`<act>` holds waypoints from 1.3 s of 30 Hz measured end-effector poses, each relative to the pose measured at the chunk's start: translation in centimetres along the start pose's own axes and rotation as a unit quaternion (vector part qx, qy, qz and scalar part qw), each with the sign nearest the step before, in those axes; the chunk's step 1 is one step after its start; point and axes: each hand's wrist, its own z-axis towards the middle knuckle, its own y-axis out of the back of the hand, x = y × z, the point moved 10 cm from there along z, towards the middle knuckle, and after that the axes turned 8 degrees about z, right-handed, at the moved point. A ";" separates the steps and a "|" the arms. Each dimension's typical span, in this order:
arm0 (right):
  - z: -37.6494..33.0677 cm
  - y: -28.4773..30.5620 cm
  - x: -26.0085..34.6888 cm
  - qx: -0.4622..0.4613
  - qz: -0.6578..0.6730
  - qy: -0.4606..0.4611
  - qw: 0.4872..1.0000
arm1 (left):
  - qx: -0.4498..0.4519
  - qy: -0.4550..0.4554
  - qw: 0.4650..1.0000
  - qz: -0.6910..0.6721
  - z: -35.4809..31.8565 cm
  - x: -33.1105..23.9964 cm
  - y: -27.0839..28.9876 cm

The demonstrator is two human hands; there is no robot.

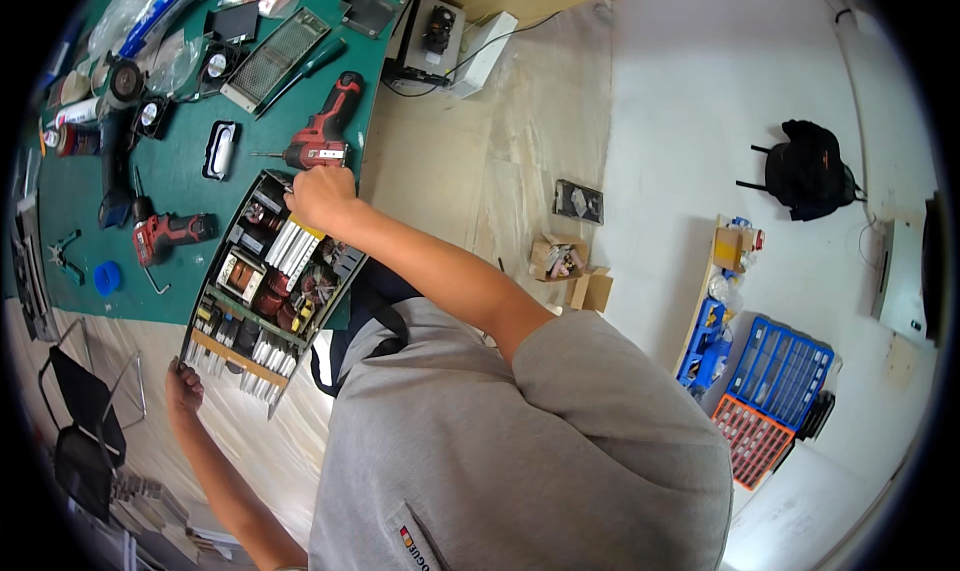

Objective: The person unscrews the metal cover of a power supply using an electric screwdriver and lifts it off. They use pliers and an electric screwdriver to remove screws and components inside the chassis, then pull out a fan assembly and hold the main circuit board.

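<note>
Grey shirt [520, 441]; short sleeve [612, 376]; small red-and-yellow mark [407, 537] beside dark lettering [427, 558]; bare left hand [184, 388]; bare right hand [323, 200].

right fingers [294, 200] partly hidden, shirt [520, 431] cut off

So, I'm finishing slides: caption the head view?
Left hand and right hand hold an open electronics unit at a green workbench, near a red drill.

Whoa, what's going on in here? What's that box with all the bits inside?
A person has both hands on an open metal case packed with electronic parts. The right hand grips its far end; the left hand is at a near corner. The case sticks out past the green tabletop's edge, and two red-and-black power tools lie nearby.
</note>
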 end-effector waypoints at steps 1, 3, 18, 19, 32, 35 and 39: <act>-0.8 0.8 -0.3 -0.026 0.016 0.000 1.000 | -0.010 -0.020 1.000 -0.004 -0.3 -0.4 -0.7; -2.4 1.9 -1.4 -0.078 0.047 0.004 0.996 | -0.028 -0.062 0.998 -0.017 -1.2 -0.7 -2.4; -32.4 -5.6 -41.3 -0.070 0.040 -0.304 0.949 | -0.074 -0.249 0.964 -0.060 -4.8 6.5 2.2; -34.0 -7.2 -44.1 -0.056 0.059 -0.318 0.945 | -0.105 -0.236 0.963 -0.077 -5.2 9.1 3.3; -50.6 -12.0 -75.5 -0.027 0.497 -0.487 0.718 | -0.093 -0.069 0.904 0.411 -7.3 40.8 -33.7; -50.0 -7.2 -81.4 -0.028 0.465 -0.491 0.736 | -0.076 -0.196 0.855 0.474 -6.5 36.7 -45.5; -45.1 2.2 -88.8 -0.038 0.371 -0.438 0.818 | 0.006 -0.236 0.873 0.427 -8.1 36.2 -61.3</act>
